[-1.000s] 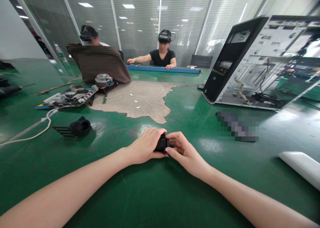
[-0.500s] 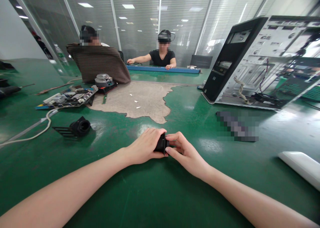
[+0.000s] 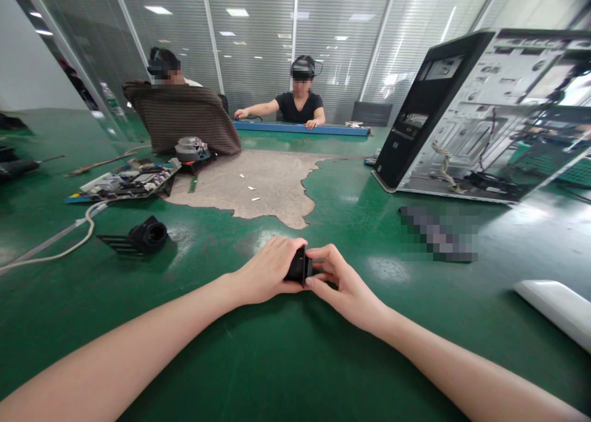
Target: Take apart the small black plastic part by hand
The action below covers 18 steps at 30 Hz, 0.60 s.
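Observation:
Just above the green tabletop, my left hand is closed round a small black part with a thin upright flange. From the other side, the bent fingers and thumb of my right hand pinch the part's right-hand end. My palm hides much of it, so I cannot tell its exact kind. Off to the left lies a separate black plastic piece with a round opening and a slatted flap.
A circuit board and a brown cloth-covered object stand at the left. An opened computer case rises at the right, near a blurred dark strip and a white object. Two people sit across the table.
My right fingers have shifted very slightly on the black part's right end. My left hand has stayed put. The person at the far left has turned their head a little.

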Available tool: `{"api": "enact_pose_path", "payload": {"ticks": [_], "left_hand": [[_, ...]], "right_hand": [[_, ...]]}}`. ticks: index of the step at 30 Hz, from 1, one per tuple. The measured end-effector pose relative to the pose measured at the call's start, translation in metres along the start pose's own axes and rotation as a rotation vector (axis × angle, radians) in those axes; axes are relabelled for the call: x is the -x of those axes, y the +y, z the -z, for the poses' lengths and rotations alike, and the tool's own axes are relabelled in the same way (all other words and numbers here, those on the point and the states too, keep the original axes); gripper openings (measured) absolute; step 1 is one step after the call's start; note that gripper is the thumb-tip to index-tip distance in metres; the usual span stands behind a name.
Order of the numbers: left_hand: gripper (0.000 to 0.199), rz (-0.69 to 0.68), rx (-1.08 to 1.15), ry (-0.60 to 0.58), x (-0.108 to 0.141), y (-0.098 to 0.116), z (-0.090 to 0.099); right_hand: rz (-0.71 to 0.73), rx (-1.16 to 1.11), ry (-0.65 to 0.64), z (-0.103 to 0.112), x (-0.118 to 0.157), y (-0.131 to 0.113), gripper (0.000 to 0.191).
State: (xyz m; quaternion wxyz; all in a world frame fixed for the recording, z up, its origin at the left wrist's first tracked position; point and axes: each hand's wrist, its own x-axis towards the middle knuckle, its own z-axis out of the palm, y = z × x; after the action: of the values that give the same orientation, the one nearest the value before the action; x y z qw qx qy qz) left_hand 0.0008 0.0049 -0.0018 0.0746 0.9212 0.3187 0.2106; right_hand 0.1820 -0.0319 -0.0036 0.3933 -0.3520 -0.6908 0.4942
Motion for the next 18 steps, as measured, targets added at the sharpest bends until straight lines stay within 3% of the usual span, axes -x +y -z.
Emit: {"api": "enact_pose_path", "payload": {"ticks": [4, 10, 18], "left_hand": [[0.06, -0.003, 0.002, 0.013, -0.0003, 0.0003, -0.0009], [0.059, 0.003, 0.02, 0.011, -0.0007, 0.0005, -0.0002], [0.06, -0.01, 0.002, 0.003, 0.0006, -0.0012, -0.001]], "right_hand": [[-0.01, -0.063, 0.004, -0.0006, -0.0007, 0.0029, 0.015], [-0.043, 0.026, 0.036, 0.0012, -0.0007, 0.0036, 0.034], [-0.009, 0.016, -0.004, 0.0005, -0.0001, -0.0004, 0.028]]}}
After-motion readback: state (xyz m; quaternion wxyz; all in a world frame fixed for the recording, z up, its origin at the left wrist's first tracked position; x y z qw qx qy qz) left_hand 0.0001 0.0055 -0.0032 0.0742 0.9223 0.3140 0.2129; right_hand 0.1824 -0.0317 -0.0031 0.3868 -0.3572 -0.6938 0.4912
